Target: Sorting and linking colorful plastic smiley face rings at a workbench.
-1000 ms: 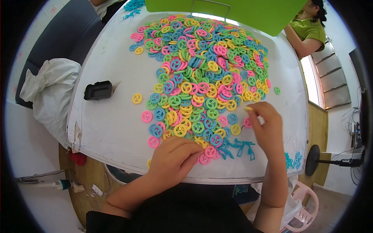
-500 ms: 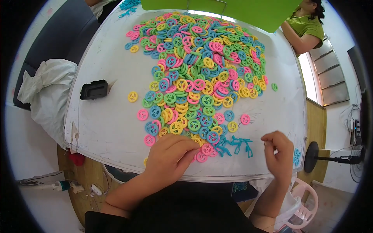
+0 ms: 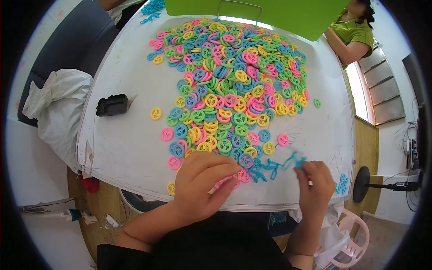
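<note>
My right hand (image 3: 316,183) pinches a small blue Y-shaped plastic piece (image 3: 294,159), blurred by motion, above the table's near right part. More such blue pieces (image 3: 258,174) lie just left of it, against the near end of a pile of wheels. My left hand (image 3: 202,185) is over that near end, its thumb and fingers drawn together beside some pink wheels (image 3: 243,173). Whatever its fingertips hold, if anything, is hidden. The heaped small plastic wheels (image 3: 224,145) are pink, yellow, green and blue, spread from my hands to the far side.
A black tray (image 3: 112,105) lies on the white table (image 3: 130,148) at left. Several blue wheels (image 3: 343,183) sit at the right edge. A green board (image 3: 288,18) stands across the far side. A person in a green shirt (image 3: 355,33) is at the far right, a white sack (image 3: 60,112) at left.
My right hand has taken hold of a blue piece from the small cluster and moved slightly left and down, lifting it. My left hand has shifted slightly right.
</note>
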`<state>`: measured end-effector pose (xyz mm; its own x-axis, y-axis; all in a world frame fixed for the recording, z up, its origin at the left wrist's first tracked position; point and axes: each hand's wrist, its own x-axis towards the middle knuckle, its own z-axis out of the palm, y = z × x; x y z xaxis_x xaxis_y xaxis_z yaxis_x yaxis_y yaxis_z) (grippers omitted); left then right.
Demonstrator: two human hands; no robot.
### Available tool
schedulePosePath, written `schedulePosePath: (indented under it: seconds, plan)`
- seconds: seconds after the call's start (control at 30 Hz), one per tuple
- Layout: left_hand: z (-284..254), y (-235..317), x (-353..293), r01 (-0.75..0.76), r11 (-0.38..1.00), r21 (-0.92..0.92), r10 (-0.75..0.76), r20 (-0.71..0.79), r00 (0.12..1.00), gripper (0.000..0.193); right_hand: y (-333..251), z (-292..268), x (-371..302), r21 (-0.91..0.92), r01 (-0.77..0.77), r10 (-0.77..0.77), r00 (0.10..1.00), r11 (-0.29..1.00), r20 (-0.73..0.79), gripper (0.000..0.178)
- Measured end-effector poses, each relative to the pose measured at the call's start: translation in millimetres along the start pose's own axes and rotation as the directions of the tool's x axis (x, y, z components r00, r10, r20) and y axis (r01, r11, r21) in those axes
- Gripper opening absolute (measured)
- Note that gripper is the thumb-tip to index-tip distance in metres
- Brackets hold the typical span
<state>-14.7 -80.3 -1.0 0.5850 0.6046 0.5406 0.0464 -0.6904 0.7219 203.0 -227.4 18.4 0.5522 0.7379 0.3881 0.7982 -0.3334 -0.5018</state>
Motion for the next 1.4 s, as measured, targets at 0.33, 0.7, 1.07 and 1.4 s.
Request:
schedulePosePath:
  seconds: [0.33, 0.7, 1.07, 1.4]
  plan:
    - [-1.3, 11.4, -0.2, 0.195, 0.981, -0.002, -0.167, 0.509, 0.844, 0.039, -47.0, 1.0, 7.8, 0.249, 0.351, -0.43, 0.761, 0.903, 0.486, 0.018]
    - [12.8, 1.2, -6.9, 0.281, 0.924, -0.258, -0.225, 0.227, 0.948, 0.025, -29.4, 30.2, -11.9, 0.812, -0.507, -0.034, 0.842, 0.289, 0.538, 0.018]
    - [21.0, 1.9, -15.0, -0.051, 0.996, 0.072, 0.045, 0.085, 0.995, 0.025, -35.1, 54.5, -29.4, 0.793, -0.609, 0.175, 0.784, 0.028, 0.596, 0.012]
    - [15.0, -4.8, -14.7, -0.004, 0.997, -0.078, 0.02, 0.202, 0.979, 0.052, -43.1, 35.8, -22.3, 0.725, -0.459, 0.134, 0.877, 0.514, 0.461, 0.017]
